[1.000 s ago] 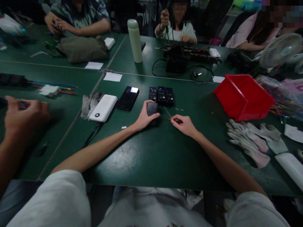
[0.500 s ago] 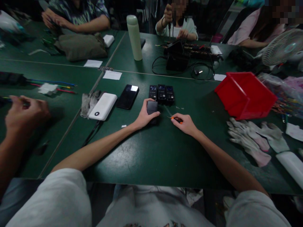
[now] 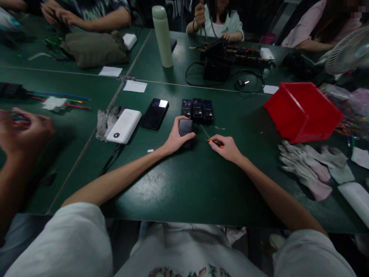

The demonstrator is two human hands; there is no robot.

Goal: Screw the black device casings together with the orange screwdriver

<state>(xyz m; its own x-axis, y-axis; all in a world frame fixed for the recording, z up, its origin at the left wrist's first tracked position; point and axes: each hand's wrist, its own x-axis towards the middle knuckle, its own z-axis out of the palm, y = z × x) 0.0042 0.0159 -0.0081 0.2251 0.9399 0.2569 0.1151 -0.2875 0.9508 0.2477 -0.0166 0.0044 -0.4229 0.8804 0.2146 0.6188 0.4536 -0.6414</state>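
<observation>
My left hand (image 3: 175, 137) is wrapped round a black box-shaped module (image 3: 186, 127), thumb on its near right side. To its right, just above the table, my right hand (image 3: 227, 147) grips a small hand tool (image 3: 216, 143) with a black and orange handle. The tool's thin metal tip points left toward the module, apart from it. Whether it is a screwdriver I cannot tell. Beyond my left hand, three similar black modules (image 3: 197, 109) stand side by side. A thin pale strip (image 3: 204, 130) lies between my hands.
Left are a black phone (image 3: 155, 114) and a white power bank (image 3: 124, 126) on grey cloth. Right are a red bin (image 3: 302, 111), work gloves (image 3: 308, 165) and a fan (image 3: 350, 52). A green bottle (image 3: 162, 36) stands ahead. A co-worker's hand (image 3: 29, 130) works at far left.
The view has tipped slightly downward. My hands keep the same place over the table, still holding the module and the tool. The co-worker's hand at far left has shifted a little.
</observation>
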